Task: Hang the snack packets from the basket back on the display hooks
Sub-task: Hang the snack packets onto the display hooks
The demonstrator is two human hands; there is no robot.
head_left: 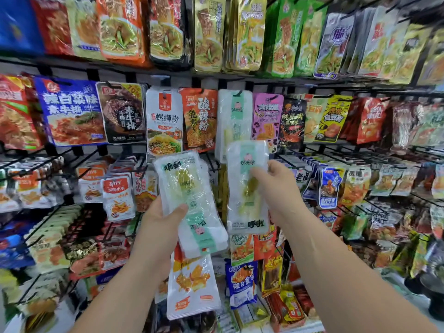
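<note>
**Left hand and reserve stock.** The left hand (165, 217) is curled round a stack of white-and-green packets (189, 203), thumb across the front face, fingers behind. The print on the stack reads inverted, so its hang holes are probably at the lower end. Keep this stack low and left of the target hook until needed. Turn each packet upright before passing it across.

**Target hook.** Matching hung packets (234, 116) hang from a black display hook (238, 93) in the middle row, just right of the orange packet (199, 118). This appears to be the correct destination.

**Packet in hand.** A single packet (247, 188) is held upright just below the hung ones, overlapping their lower edge.

**Right hand.** The right hand (278, 188) pinches this packet at its right edge, thumb on the front.

**Procedure.** Raise the packet until its top hole is level with the hook tip. Bring it in from the near side, thread the hole, and slide it far along the wire. Release only once it hangs freely. The film is thin and glossy, so hold it firmly near the top to prevent buckling.

The basket is not in view.
</note>
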